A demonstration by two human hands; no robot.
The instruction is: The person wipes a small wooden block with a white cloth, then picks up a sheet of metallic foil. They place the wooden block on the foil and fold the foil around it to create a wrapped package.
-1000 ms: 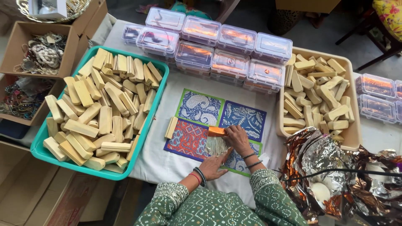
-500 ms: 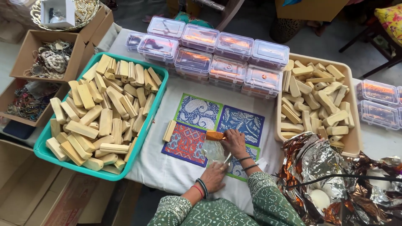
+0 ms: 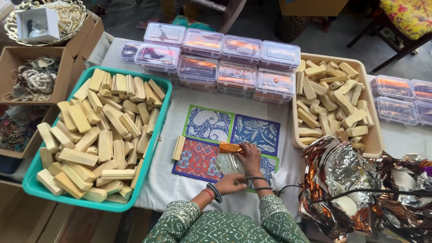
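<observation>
Wrapping is underway: right hand (image 3: 250, 155) pins an orange-wrapped bar (image 3: 230, 147); left hand (image 3: 230, 183) grips clear crinkly film (image 3: 228, 164) between them, needing tucking.

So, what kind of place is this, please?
Probably a small craft or packing workspace, perhaps home-based. A teal tray and a beige tray hold many pale bars, stacked clear lidded boxes stand behind, and cardboard boxes of beads sit beside.
</observation>
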